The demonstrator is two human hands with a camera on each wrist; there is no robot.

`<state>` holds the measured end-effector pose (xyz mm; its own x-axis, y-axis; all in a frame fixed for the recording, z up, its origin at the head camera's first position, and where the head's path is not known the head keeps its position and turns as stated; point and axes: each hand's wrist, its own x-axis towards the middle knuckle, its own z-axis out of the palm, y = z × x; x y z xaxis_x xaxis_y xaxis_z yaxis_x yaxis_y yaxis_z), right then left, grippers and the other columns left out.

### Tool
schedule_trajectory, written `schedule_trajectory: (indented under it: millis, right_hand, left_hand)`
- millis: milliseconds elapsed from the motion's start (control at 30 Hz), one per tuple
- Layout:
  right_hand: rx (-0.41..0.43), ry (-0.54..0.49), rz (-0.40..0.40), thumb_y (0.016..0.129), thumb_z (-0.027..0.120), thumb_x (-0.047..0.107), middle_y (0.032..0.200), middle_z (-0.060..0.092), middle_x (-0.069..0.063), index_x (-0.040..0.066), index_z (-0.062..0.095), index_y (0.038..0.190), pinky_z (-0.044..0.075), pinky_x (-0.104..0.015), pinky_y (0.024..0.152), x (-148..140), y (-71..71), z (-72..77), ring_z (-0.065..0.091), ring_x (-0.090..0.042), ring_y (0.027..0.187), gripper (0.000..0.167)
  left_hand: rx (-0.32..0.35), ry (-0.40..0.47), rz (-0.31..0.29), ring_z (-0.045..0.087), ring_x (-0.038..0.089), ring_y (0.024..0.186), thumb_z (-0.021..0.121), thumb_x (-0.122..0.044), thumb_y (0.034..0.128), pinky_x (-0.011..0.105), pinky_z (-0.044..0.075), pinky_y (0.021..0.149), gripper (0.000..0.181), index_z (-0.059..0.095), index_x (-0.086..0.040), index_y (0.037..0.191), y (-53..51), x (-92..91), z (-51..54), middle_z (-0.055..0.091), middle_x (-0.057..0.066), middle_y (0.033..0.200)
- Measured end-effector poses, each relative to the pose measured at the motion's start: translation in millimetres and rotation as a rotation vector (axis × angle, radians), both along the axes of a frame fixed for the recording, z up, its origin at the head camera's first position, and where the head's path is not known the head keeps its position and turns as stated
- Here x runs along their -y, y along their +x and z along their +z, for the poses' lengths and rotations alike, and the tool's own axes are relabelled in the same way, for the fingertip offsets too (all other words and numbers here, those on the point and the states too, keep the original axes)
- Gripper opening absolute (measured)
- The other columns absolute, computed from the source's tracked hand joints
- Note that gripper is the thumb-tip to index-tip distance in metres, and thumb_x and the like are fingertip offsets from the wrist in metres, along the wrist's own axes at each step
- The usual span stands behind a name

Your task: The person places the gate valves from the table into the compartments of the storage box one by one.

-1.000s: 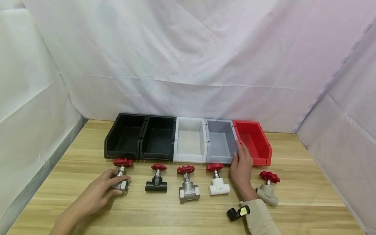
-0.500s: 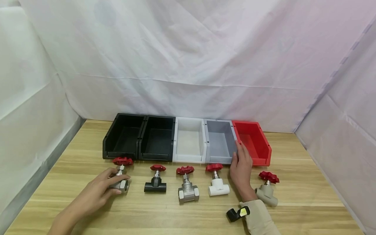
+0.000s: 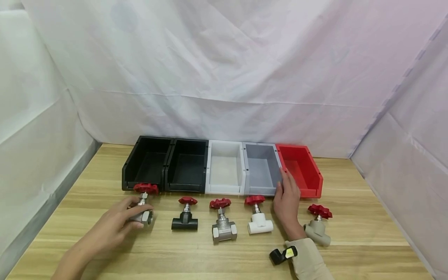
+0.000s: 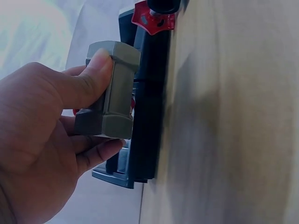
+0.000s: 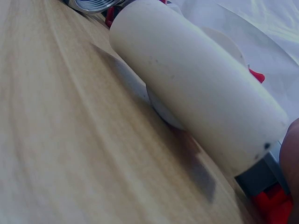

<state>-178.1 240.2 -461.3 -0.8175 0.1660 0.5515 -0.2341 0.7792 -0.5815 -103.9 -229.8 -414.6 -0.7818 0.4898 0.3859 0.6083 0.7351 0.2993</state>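
Note:
My left hand (image 3: 108, 229) grips the metal body of a steel valve (image 3: 144, 217) with a red handwheel (image 3: 146, 188), which overlaps the front edge of the leftmost black bin (image 3: 144, 165). In the left wrist view, the thumb presses on the steel body (image 4: 114, 88), held off the wooden surface, fingers behind it. Fingers straight, my right hand (image 3: 288, 202) rests on the walls where the grey bin (image 3: 262, 190) and red bin (image 3: 309, 192) meet. A white valve (image 3: 260, 224) stands just left of it; its white pipe body (image 5: 196, 84) fills much of the right wrist view.
A second black bin (image 3: 187, 186) and a white bin (image 3: 225, 189) complete the row. Before them stand a black valve (image 3: 184, 221) and another steel valve (image 3: 224, 230). A beige valve (image 3: 317, 232) is beside the right forearm. White cloth (image 3: 224, 77) hangs behind.
The steel valve in my left hand has risen slightly, its red handwheel now overlapping the black bin's front. My right hand has kept its place on the bins.

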Motion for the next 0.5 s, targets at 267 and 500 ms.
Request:
schedule_trajectory:
  millis: [267,500]
  right_hand:
    - [-0.005,0.008,0.004,0.091,0.057,-0.003,0.144,0.040,-0.018,0.009,0.044,0.143,0.026,-0.061,0.100,1,-0.3,-0.3,0.037,-0.038,0.128,0.055]
    - [-0.006,0.008,0.003,0.092,0.057,-0.002,0.143,0.040,-0.018,0.009,0.043,0.143,0.025,-0.061,0.100,1,0.6,0.7,0.038,-0.037,0.128,0.054]
  left_hand:
    - [-0.070,-0.011,-0.021,0.053,0.015,0.086,0.081,-0.015,0.0687,0.037,0.050,0.067,0.050,0.067,-0.020,0.117,-7.9,-0.2,7.9,0.055,0.004,0.107]
    - [-0.056,0.003,-0.071,0.053,0.017,0.086,0.079,-0.009,0.0714,0.035,0.049,0.065,0.051,0.066,-0.018,0.120,-20.6,-1.5,18.7,0.053,0.010,0.109]
